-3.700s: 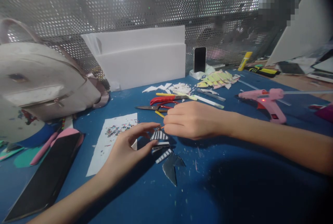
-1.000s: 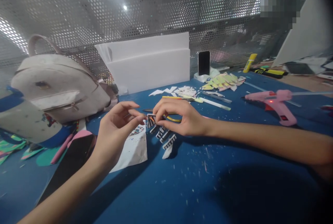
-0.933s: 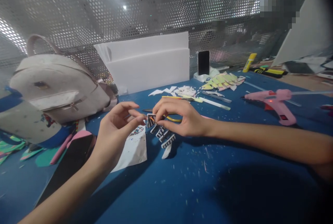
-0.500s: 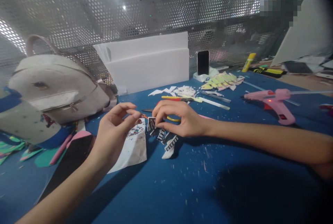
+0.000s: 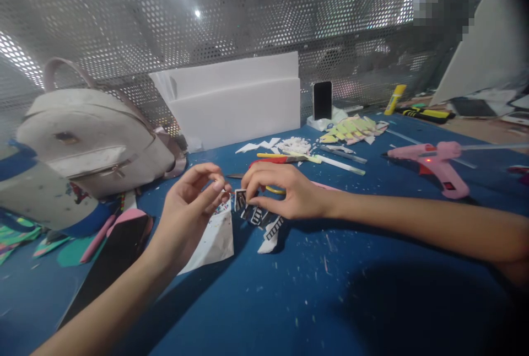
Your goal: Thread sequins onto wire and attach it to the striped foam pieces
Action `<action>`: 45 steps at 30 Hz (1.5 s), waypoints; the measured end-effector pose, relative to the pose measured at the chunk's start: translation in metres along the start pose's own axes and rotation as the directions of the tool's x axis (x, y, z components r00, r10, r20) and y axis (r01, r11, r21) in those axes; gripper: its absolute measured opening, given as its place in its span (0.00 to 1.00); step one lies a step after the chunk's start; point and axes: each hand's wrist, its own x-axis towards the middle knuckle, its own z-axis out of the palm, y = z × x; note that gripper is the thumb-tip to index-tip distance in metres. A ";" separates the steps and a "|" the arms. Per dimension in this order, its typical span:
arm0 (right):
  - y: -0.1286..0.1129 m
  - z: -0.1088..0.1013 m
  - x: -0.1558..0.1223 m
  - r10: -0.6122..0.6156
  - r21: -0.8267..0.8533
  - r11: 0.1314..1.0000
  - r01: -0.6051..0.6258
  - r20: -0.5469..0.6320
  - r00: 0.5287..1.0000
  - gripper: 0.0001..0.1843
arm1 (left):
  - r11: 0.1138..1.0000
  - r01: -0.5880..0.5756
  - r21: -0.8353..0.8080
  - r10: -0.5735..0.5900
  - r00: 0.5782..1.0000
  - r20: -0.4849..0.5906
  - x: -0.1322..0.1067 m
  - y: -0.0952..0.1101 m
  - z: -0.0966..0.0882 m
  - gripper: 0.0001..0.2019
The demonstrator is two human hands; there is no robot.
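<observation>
Left hand [image 5: 193, 204]: moved off cutout [image 5: 256, 216]; curled, grip unclear
Blue table [image 5: 264, 301]: perforated screen [image 5: 248, 20], twelve o'clock
Right hand [image 5: 289, 189]: pinches cutout, eight o'clock

A single head-worn camera gives the only view, looking forward and down from above and behind the fingers [image 5: 258, 181]. They sit close, near the middle of the frame, and the forearms [image 5: 413, 215] run in from the lower left and right edges. The wide view takes in the blue bench [image 5: 330, 295] in front of the fingers, a backpack [image 5: 82, 130] to their left, a glue gun [image 5: 442, 160] to their right, and a perforated screen [image 5: 256, 9] facing the lens beyond them. The dark upper-right corner may be the lens's edge.
</observation>
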 end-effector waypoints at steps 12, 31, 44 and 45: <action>-0.003 -0.001 -0.001 -0.069 0.000 0.998 0.069 0.038 0.997 0.05 | 0.959 0.182 -0.218 -0.156 0.979 0.133 -0.001 -0.003 0.001 0.06; -0.006 -0.005 0.000 -0.105 0.067 0.993 0.095 0.151 0.983 0.05 | 0.957 0.100 -0.271 -0.105 0.995 -0.004 0.008 -0.004 -0.002 0.14; 0.008 -0.002 -0.002 0.053 0.153 0.986 -0.060 0.045 0.998 0.03 | 0.985 0.037 -0.169 -0.048 0.997 -0.064 0.014 -0.004 -0.014 0.13; 0.009 -0.002 -0.001 0.078 0.173 0.981 -0.086 0.049 0.996 0.02 | 0.988 0.021 -0.153 -0.030 0.998 -0.056 0.015 -0.004 -0.014 0.12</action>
